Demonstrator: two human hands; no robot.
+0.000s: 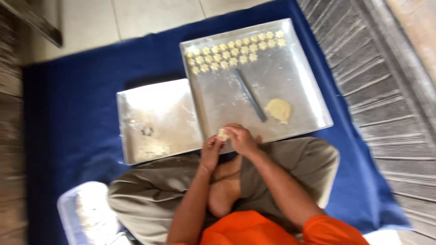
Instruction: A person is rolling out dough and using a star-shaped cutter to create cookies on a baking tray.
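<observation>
My left hand point(211, 149) and my right hand point(242, 138) meet over the near edge of a large metal tray point(299, 86), both pinching one small piece of pale dough point(223, 134). On the tray lie a lump of dough point(278, 110), a thin dark stick point(250, 95) and, along the far edge, several small flower-shaped dough pieces point(234, 52) in rows. I sit cross-legged in khaki trousers and an orange shirt, knees just under the trays.
A smaller floured metal tray point(156, 120) with a small cutter-like object point(146, 131) lies left of the big one. All rest on a blue mat point(72, 113). A clear plastic container point(84, 213) stands by my left knee. Wooden slats run along the right.
</observation>
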